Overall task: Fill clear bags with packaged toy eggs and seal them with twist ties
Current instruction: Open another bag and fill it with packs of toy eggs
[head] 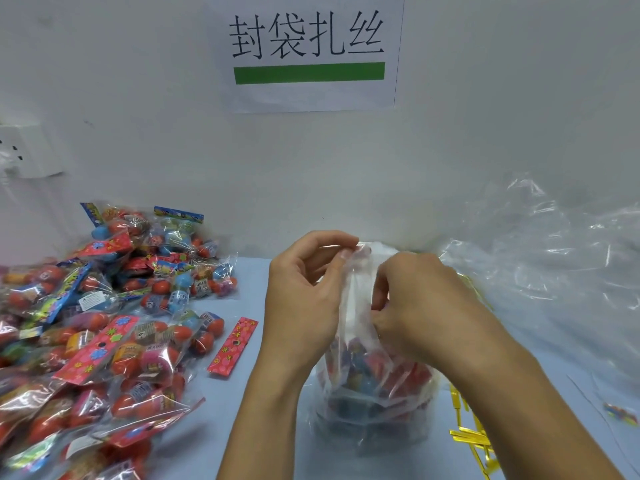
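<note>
Nearest, at the right edge of the pale blue table (249, 278), lies a bundle of gold twist ties (467, 436), partly hidden under the right forearm, probably kept there so one can be picked up without letting the bag go slack. Just left of them, in the middle, stands the clear bag (374, 393), its belly already full of red and blue packaged eggs, its film cloudy and creased. Above it both hands gather the neck. The left hand (304, 299) has its fingers curled and pinches the top edge of the film between thumb and fingertips; the right hand (426, 306) is closed round the neck lower down, seemingly squeezing it narrow for tying. To the left spreads the heap of packaged toy eggs (93, 323), with one loose red header card (233, 346) beside it. Far right, spare clear bags (554, 258) lie crumpled. On the wall behind hangs a paper sign (311, 53).
</note>
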